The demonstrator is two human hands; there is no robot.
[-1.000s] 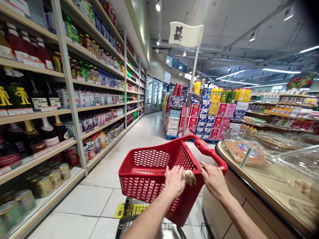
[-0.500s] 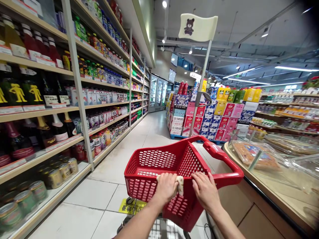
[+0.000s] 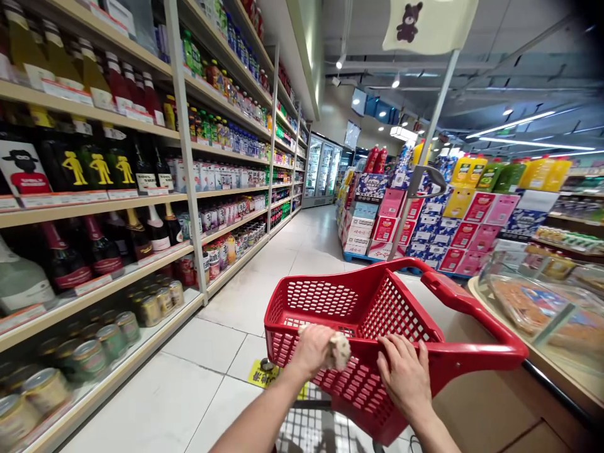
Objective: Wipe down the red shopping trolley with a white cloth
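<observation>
A red plastic shopping cart (image 3: 361, 393) stands in front of me with its basket side-on, and no goods show in the part of the basket I see. My left hand (image 3: 312, 353) is closed on a crumpled pale cloth (image 3: 340, 351) with dark spots, pressed against the basket's near rim. To its right, my right hand (image 3: 404, 376) hooks its fingers over the same rim, with the palm against the outer side. The cart's red handle (image 3: 465, 301) extends to the right, untouched by either hand.
Shelves of bottles and cans (image 3: 229, 242) line the left side. Stacked drink cartons (image 3: 391, 220) stand beyond the cart. A glass-topped counter (image 3: 561, 358) is close on the right. Rising from the cart, a pole (image 3: 425, 151) carries a bear flag (image 3: 427, 25). A yellow floor sign (image 3: 258, 374) lies below.
The view has shifted left and closer, so the cart appears further right and larger. My left hand has slid left along the rim with the cloth; my right hand stays on the rim.
</observation>
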